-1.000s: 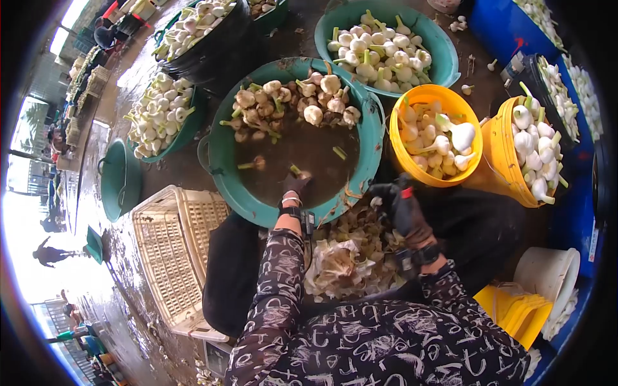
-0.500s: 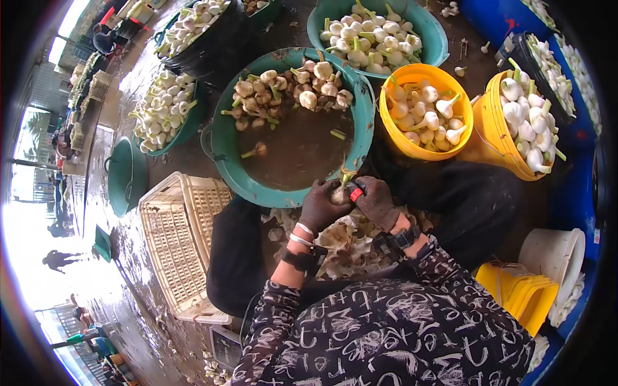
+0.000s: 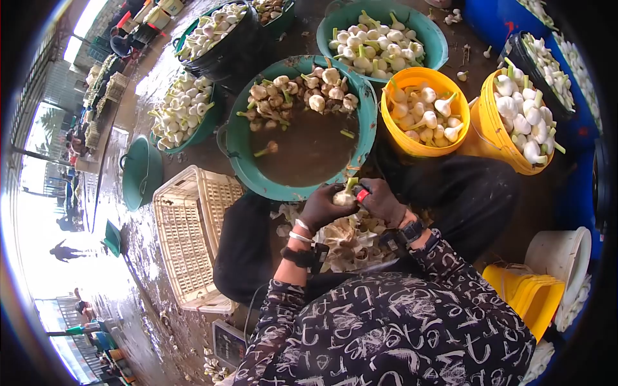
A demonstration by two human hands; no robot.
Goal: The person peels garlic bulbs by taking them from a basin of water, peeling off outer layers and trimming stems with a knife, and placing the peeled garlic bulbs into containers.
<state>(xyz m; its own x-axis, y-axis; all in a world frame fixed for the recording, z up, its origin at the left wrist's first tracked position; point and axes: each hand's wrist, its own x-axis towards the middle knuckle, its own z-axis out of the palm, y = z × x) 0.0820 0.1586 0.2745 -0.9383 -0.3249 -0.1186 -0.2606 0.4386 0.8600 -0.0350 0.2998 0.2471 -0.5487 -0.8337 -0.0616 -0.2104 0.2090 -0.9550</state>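
My left hand (image 3: 321, 210), in a dark dirty glove, is closed around a garlic bulb (image 3: 344, 197) with a short green stem pointing up. My right hand (image 3: 384, 204), gloved too, is closed right beside the bulb. A small red item (image 3: 362, 194) shows at its fingers; its kind is unclear. Both hands are just below the near rim of a green tub (image 3: 235, 151), where unpeeled, dirty garlic bulbs (image 3: 273, 100) are heaped toward the far side. Beneath the hands, loose garlic skins (image 3: 351, 243) are piled between my legs.
Two yellow buckets (image 3: 394, 132) (image 3: 490, 138) with whiter bulbs stand to the right of the tub. Another green tub (image 3: 438, 42) of cleaned garlic is behind. At left are a cream plastic crate (image 3: 187, 257) and a green basket (image 3: 143, 174). Stacked yellow buckets (image 3: 524, 296) are at lower right.
The bulb's stem end looks barer and its outer skin whiter than before. Both hands stay together at the bulb. The whole view has shifted slightly.
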